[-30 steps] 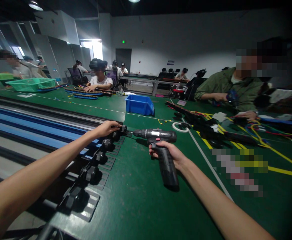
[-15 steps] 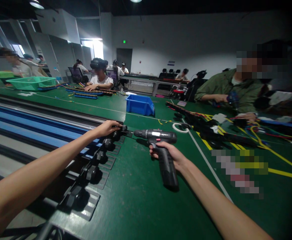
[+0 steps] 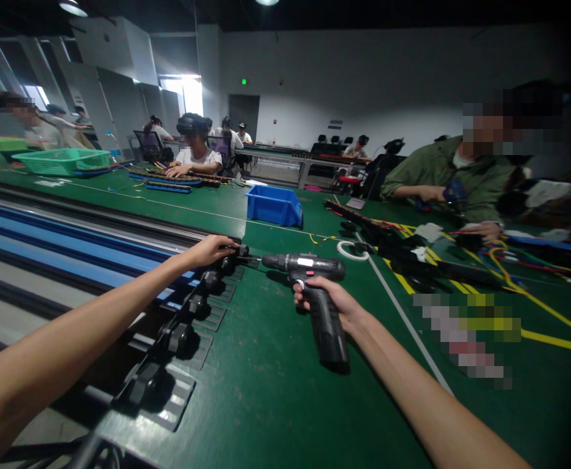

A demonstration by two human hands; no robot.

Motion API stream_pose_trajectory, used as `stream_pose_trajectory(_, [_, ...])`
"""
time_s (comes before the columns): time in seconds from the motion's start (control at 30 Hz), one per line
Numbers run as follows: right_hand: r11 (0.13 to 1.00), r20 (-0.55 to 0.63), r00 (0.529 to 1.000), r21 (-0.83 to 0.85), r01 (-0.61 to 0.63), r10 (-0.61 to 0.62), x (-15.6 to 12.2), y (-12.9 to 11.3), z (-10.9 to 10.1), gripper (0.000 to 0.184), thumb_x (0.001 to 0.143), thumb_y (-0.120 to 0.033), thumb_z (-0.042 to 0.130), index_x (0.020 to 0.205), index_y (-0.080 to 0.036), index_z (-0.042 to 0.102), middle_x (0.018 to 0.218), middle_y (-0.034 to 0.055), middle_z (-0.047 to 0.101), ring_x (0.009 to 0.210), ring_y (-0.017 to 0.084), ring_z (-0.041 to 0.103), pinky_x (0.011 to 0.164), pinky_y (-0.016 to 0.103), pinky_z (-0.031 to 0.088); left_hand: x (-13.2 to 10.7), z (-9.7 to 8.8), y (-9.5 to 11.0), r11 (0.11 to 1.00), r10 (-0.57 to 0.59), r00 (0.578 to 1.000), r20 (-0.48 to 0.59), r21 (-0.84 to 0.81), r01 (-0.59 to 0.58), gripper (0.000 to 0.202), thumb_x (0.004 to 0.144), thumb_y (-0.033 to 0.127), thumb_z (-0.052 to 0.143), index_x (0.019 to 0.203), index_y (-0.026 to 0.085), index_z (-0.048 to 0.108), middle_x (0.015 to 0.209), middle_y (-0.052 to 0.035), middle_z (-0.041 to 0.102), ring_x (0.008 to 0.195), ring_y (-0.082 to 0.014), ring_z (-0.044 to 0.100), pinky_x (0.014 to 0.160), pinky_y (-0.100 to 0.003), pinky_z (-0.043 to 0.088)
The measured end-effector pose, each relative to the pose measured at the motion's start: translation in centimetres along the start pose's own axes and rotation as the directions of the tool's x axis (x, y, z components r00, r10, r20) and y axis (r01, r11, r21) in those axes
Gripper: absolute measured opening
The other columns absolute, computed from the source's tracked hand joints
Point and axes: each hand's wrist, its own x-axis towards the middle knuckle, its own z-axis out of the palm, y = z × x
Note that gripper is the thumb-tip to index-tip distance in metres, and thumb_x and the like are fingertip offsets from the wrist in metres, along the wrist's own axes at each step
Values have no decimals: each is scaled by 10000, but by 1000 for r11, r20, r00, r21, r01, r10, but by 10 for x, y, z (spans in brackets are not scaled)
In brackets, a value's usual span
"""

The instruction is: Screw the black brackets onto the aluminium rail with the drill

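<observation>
My right hand (image 3: 331, 301) is wrapped round the grip of a black cordless drill (image 3: 314, 266), one finger at its trigger. The drill lies level, and its long thin bit (image 3: 250, 259) points left at the black end fitting (image 3: 229, 262) of the farthest rail. At that same end my left hand (image 3: 214, 250) has its fingers bent and closed over the fitting; what they pinch is hidden. Long blue and black rails (image 3: 70, 244) run off to the left. Black end fittings with slotted plates (image 3: 170, 400) line their near ends.
A blue bin (image 3: 274, 206) stands beyond the drill on the green table (image 3: 265, 391). A white ring (image 3: 352, 251), dark parts and yellow cables (image 3: 549, 293) lie to the right. A co-worker in a green shirt (image 3: 431, 172) holds another drill there. A green basket (image 3: 63, 161) sits far left.
Almost nothing differs. Both hands and the drill keep their places, with the bit still at the rail's end; only the view shifts very slightly.
</observation>
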Motion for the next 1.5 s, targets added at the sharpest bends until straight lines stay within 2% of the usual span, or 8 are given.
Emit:
stream_pose_trajectory(0.17, [999, -44, 998, 3, 37, -37, 1, 1, -2, 167, 858, -177, 582, 976, -71, 632, 903, 123, 679, 793, 169, 671, 637, 219, 573, 0, -1, 3, 1000, 8, 1000, 0, 1, -8, 398, 911, 457, 534, 1132, 176, 708, 1123, -91, 710, 1028, -241, 649, 897, -303, 471])
stream_pose_trajectory(0.37, [999, 15, 1000, 36, -28, 28, 0, 0, -2, 164, 873, -205, 563, 912, -57, 624, 775, 95, 653, 715, 148, 663, 587, 190, 557, -1, -1, 5, 1000, 15, 1000, -5, 4, -15, 384, 920, 441, 526, 1129, 173, 705, 1113, -89, 712, 1021, -233, 650, 887, -300, 472])
stream_pose_trajectory(0.53, [999, -57, 998, 25, 43, -42, 2, 2, -6, 209, 855, -165, 595, 1035, -64, 627, 992, 149, 706, 893, 202, 701, 821, 307, 595, -1, -1, 3, 1000, 25, 1000, -8, 15, -25, 381, 920, 431, 532, 1147, 174, 699, 1129, -86, 709, 1035, -226, 648, 890, -289, 469])
stream_pose_trajectory(0.67, [998, -15, 1000, 63, 10, -9, 3, 4, -11, 270, 866, -181, 582, 1100, -51, 617, 1133, 195, 682, 1014, 230, 686, 922, 338, 567, 0, -1, 2, 999, 16, 1000, 8, 34, -16, 387, 921, 434, 526, 1154, 177, 699, 1133, -86, 710, 1038, -225, 651, 888, -287, 471])
stream_pose_trajectory(0.93, [994, -10, 1000, 103, 27, -26, 7, 7, -18, 255, 843, -141, 596, 1088, -71, 614, 999, 127, 691, 903, 186, 690, 883, 314, 575, -3, -11, 6, 990, -61, 997, 38, 129, 56, 471, 911, 497, 514, 1246, 198, 654, 1232, -80, 673, 1110, -248, 628, 920, -295, 462])
stream_pose_trajectory(1.23, [994, 40, 999, 103, 26, -31, 9, 10, -20, 264, 838, -161, 604, 1081, -59, 612, 993, 120, 670, 908, 176, 665, 894, 305, 553, -4, -7, 1, 985, -80, 995, 64, 158, 69, 501, 934, 534, 456, 1325, 256, 599, 1318, -41, 622, 1199, -247, 583, 951, -297, 448])
stream_pose_trajectory(1.5, [992, 54, 998, 122, 20, -27, 11, 11, -23, 283, 829, -147, 605, 1100, -65, 593, 1006, 118, 659, 904, 168, 657, 897, 307, 547, -4, -7, -3, 983, -79, 994, 81, 173, 64, 491, 941, 535, 445, 1316, 263, 609, 1300, -42, 633, 1175, -245, 599, 945, -300, 445])
